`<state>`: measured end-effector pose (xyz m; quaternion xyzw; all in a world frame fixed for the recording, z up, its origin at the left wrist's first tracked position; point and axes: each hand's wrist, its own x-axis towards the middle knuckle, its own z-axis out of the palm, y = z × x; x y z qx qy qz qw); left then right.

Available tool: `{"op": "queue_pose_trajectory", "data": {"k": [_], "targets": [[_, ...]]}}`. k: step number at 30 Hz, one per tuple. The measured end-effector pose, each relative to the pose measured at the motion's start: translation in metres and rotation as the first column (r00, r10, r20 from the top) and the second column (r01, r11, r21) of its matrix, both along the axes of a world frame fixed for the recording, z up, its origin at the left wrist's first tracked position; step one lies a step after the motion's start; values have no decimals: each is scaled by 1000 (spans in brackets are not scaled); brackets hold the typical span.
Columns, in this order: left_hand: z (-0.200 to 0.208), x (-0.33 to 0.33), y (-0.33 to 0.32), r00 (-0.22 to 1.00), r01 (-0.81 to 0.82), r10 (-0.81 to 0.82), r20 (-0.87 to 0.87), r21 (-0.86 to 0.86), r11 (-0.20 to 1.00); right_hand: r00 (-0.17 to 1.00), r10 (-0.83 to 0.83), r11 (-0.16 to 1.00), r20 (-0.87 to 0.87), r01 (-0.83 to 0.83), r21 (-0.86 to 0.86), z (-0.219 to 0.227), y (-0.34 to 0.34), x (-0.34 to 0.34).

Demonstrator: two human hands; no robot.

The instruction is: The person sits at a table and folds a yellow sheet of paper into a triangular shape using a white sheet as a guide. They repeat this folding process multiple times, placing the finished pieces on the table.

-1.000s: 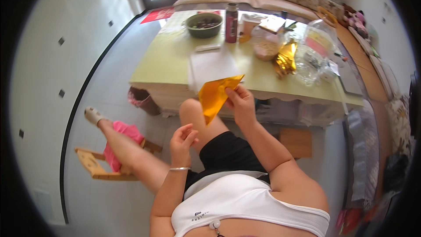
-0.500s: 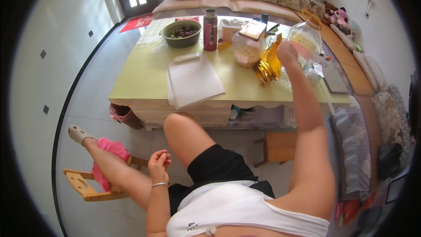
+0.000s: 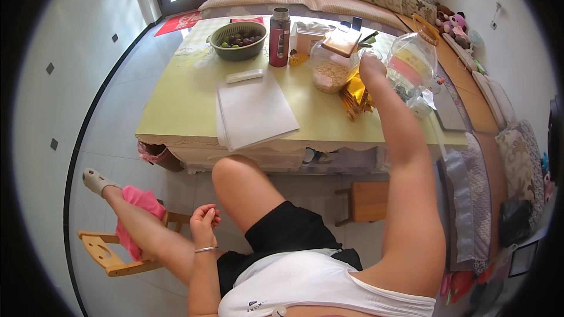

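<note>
My right hand [image 3: 372, 69] reaches over the far right part of the table, just above a bunch of gold foil pouches [image 3: 356, 95]. Its fingers point away and are hidden, so I cannot see what they grip, if anything. Clear, shiny material [image 3: 369, 53] shows just beyond the fingertips. Left of the pouches stands a clear jar [image 3: 330, 76] of pale, grain-like pieces; to the right, a big clear jar [image 3: 411, 61] with a tan rim leans. Low over my lap, my left hand [image 3: 205, 225] is curled closed, thumb against fingers, with nothing visible in it.
On the yellow-covered table [image 3: 176, 97] are white paper sheets [image 3: 255, 108], a basket [image 3: 239, 51] of grapes, a maroon thermos [image 3: 279, 41] and a tissue box [image 3: 308, 36]. A wooden stool [image 3: 370, 201] sits under its front edge. My leg rests on a wooden chair [image 3: 108, 252].
My right hand has shifted slightly left and away from me; the gold foil that stood raised beside it now sits lower. My left hand remains curled near my lap. The view has shifted slightly.
</note>
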<state>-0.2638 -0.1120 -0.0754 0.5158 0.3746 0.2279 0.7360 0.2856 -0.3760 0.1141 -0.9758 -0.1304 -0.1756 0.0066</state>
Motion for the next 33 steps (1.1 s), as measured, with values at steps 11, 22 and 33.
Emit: {"op": "queue_pose_trajectory", "data": {"k": [11,22,33], "targets": [[13,27,9,1000,-20,17,21,157,987,768,475,878,430,-380,-292,-32,-36,-110],[-8,22,3,1000,5,-5,-2,118,993,908,346,925,235,-288,-249,-29,-43,-62],[-23,-2,6,997,8,0,-81,102,995,962,218,962,162,-184,-202,-26,-31,-48]]}}
